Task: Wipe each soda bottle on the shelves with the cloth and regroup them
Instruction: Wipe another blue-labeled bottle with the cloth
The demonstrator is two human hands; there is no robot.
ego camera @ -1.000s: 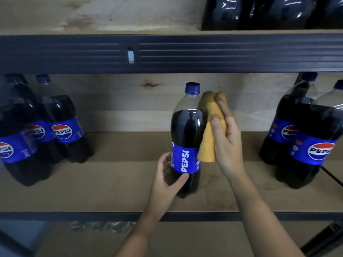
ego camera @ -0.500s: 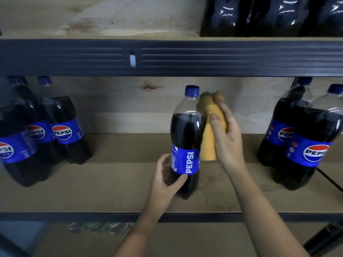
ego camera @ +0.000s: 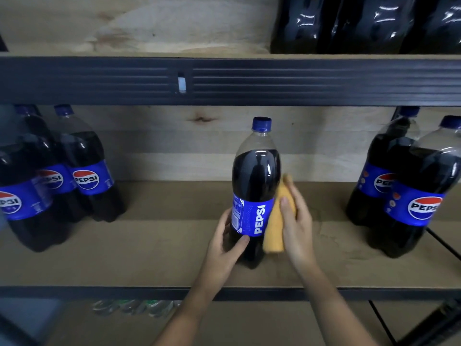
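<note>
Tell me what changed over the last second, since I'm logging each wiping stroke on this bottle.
The right hand slid the yellow cloth down the middle bottle, from beside the neck and shoulder to the label and lower body. Nothing was taken up or let go. The left hand still grips the bottle's base, the bottle stands upright in the same spot, and the bottle groups at left and right have not moved.

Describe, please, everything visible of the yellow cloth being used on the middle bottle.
The yellow cloth looks soft and folded into a long pad, hanging roughly upright. The right hand presses it against the right side of the middle bottle, level with the blue label. Its lower end hangs free, near the bottle's base and above the shelf board. The left hand steadies the bottle, not touching the cloth.
</note>
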